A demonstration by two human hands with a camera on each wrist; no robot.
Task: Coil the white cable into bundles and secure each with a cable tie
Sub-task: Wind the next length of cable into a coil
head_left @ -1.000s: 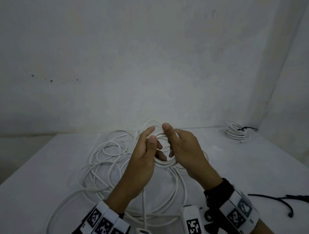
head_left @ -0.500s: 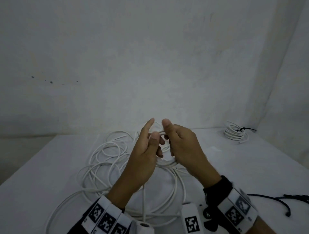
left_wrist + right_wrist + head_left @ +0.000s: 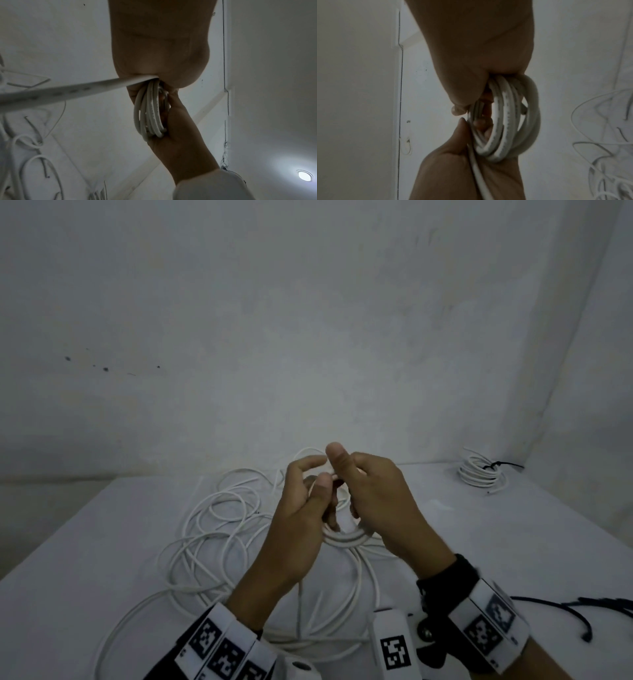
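The left hand (image 3: pixel 301 522) and right hand (image 3: pixel 380 508) cover most of the small coil (image 3: pixel 346 539), so its loops cannot be counted. Loose white cable (image 3: pixel 212 542) runs off the table's near edge. Black cable ties (image 3: pixel 582 611) at the right edge are cut off and blurred.

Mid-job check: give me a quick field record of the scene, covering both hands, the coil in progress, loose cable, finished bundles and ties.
left hand: grips the coil, loose strand leading out of it
right hand: grips the coil from the other side, thumb up
coil: several white loops held between both hands above the table, no tie on it
loose cable: tangled loops on the table, left of the hands
finished bundle: far right corner, black tie around it
spare ties: black, on the table at right
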